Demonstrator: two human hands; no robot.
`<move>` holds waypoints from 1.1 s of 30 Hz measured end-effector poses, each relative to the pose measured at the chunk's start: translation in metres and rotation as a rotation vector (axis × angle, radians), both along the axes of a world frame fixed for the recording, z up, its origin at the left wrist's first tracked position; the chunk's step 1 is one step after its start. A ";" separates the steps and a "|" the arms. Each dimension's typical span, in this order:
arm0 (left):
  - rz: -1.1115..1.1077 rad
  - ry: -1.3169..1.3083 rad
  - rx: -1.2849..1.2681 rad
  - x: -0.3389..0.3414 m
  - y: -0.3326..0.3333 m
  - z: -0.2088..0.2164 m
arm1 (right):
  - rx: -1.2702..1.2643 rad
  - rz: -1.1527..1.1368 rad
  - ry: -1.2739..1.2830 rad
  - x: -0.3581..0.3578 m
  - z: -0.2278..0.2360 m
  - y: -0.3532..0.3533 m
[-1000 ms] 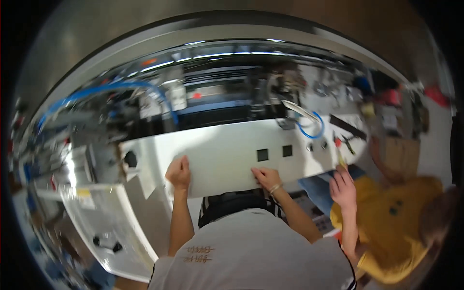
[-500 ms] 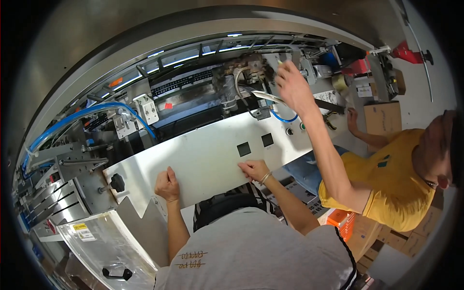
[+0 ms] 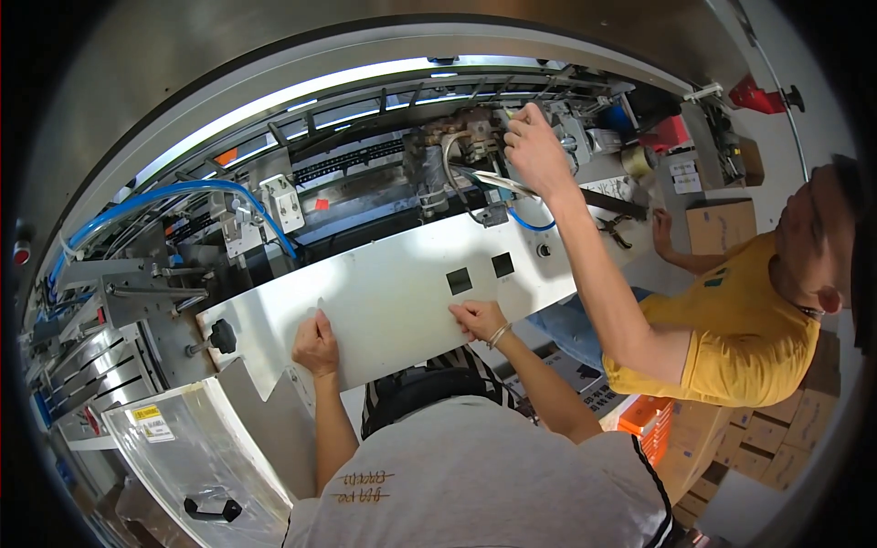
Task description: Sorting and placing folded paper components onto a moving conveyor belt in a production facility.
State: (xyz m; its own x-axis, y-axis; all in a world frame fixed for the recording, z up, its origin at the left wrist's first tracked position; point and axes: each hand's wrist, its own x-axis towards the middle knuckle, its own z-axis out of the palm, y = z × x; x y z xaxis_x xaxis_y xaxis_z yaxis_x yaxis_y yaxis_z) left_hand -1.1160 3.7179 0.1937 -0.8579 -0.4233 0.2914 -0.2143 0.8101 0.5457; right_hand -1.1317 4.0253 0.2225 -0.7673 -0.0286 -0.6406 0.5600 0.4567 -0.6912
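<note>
My left hand [image 3: 315,345] rests at the front edge of a long white machine panel [image 3: 384,310], its fingers curled in and its thumb up. Further right along the same edge lies my right hand [image 3: 480,321], also closed, wearing a bracelet at the wrist. Nothing shows in either hand. Close to my right hand are two square cut-outs in the panel. Beyond the panel, a co-worker's hand [image 3: 539,151] reaches in from the right over the machine's head [image 3: 470,137]. A small pale thing shows by its fingertips, too small to name.
Pliers [image 3: 616,232] lie on the panel's right part, near the co-worker's other hand [image 3: 661,228]. A blue hose [image 3: 174,188] arches at the left. A black knob [image 3: 222,336] sticks out by the panel's left end, above a clear-fronted cover [image 3: 174,457]. Cardboard boxes [image 3: 722,226] stand right.
The co-worker's raised hand has moved a little left over the machine. My two hands stay where they were on the panel. The view has shifted slightly.
</note>
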 end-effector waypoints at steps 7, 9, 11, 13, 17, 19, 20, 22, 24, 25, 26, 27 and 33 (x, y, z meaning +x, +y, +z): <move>0.001 0.027 0.015 0.002 0.000 -0.002 | 0.037 -0.005 0.018 -0.001 0.004 -0.002; -0.012 0.072 0.034 0.003 0.000 -0.002 | 0.010 -0.030 0.011 0.002 0.002 -0.001; -0.022 0.119 0.050 0.004 0.000 0.001 | 0.001 -0.026 0.042 0.005 -0.001 0.000; -0.053 0.105 0.126 0.008 0.000 0.006 | -0.012 -0.016 0.074 0.008 -0.004 0.001; -0.037 0.102 0.275 0.025 0.006 0.015 | -0.069 0.029 0.148 0.012 -0.002 0.003; -0.014 0.033 0.543 0.044 0.015 0.022 | -0.059 0.054 0.147 0.013 0.000 0.006; -0.036 0.042 0.550 0.056 0.023 0.027 | -0.067 0.058 0.159 0.013 -0.002 0.008; -0.069 0.044 0.552 0.086 0.046 0.039 | -0.119 0.025 0.262 0.014 -0.007 0.011; -0.158 -0.018 0.559 0.121 0.067 0.042 | -0.167 0.026 0.313 0.015 -0.008 0.016; -0.209 -0.064 0.488 0.140 0.076 0.041 | -0.176 -0.029 0.313 0.016 -0.003 0.015; -0.226 -0.102 0.494 0.156 0.090 0.046 | -0.184 -0.089 0.312 0.017 -0.001 0.016; -0.239 -0.139 0.499 0.172 0.105 0.052 | -0.145 -0.088 0.403 0.018 -0.008 0.019; -0.192 -0.246 0.460 0.280 0.109 0.075 | -0.317 0.146 0.370 0.098 -0.047 -0.017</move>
